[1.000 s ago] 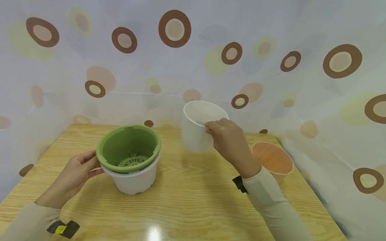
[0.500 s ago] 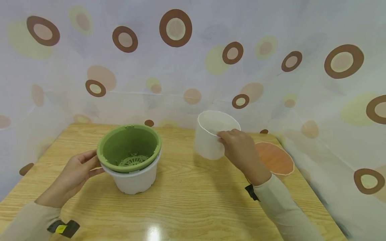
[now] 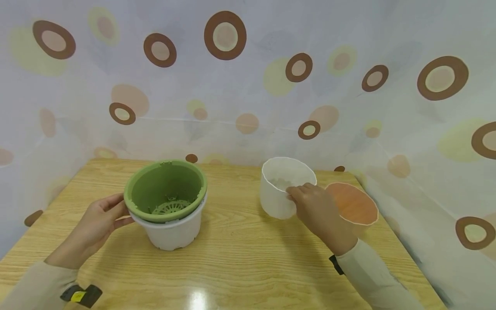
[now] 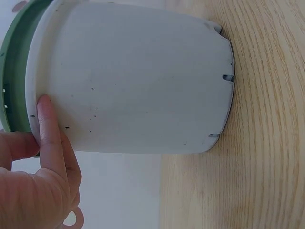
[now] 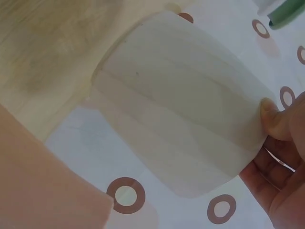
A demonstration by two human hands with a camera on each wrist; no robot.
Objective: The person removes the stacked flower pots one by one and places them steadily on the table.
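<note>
At the left of the head view, a green flowerpot (image 3: pixel 170 187) with a slotted bottom sits nested in a white flowerpot (image 3: pixel 172 234). My left hand (image 3: pixel 98 221) holds this pair at the rim from the left side. The left wrist view shows one finger against the white wall under the rim, and notches along the base. Right of centre, my right hand (image 3: pixel 315 211) pinches the near rim of a plain white pot (image 3: pixel 276 201), its opening facing up. In the right wrist view the thumb (image 5: pixel 272 119) presses its faceted outer wall, other fingers at the rim.
An orange pot (image 3: pixel 352 202) with a pale, angular rim stands near the table's right side, partly behind my right wrist. The wooden table (image 3: pixel 228 267) meets a white cloth backdrop (image 3: pixel 255 90) with brown rings at the back and right.
My right hand has moved right and down with the plain white pot, bringing it close over the table beside the orange pot. The left hand and nested pots have stayed in place.
</note>
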